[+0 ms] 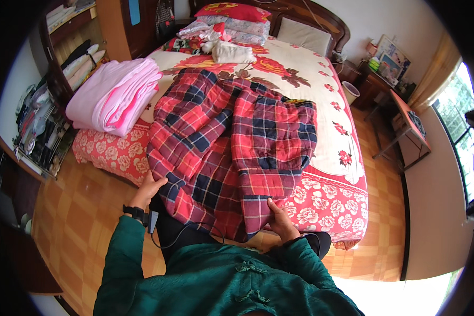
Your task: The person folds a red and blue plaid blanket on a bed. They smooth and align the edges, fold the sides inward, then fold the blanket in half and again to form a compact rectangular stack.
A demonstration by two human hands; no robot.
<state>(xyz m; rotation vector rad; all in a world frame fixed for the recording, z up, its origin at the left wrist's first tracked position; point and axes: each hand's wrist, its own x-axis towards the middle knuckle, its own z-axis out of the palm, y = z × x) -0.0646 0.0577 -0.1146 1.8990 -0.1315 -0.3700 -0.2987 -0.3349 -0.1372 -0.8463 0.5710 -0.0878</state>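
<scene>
I see a red and navy plaid cloth (271, 131) spread in loose folds over the middle of the frame, most of it lying on the bed (329, 121) and its near end hanging over the bed's edge toward the person's lap. The left hand (150, 190), at centre left, has its grip closed on the cloth's near left edge, thumb laid on top. The right hand (283, 224), below centre, pinches the lower right corner the same way, its thumb flat on the plaid and its other fingers mostly hidden. Between the hands the fabric sags in a shallow dip, and a deep crease runs up its middle. A dark wristband (136, 212) circles the left wrist, just beside a small grey device (152, 221) with a thin cable. At the upper left, a thick folded pink blanket (116, 95) sits on the corner of the bed, near the plaid. Toward the top of the frame lie a folded white cloth (231, 52) and, behind it, a red pillow (234, 10) on a pile of bedding. At the upper right, a reddish tabletop (403, 105) stands by the window (458, 126).
</scene>
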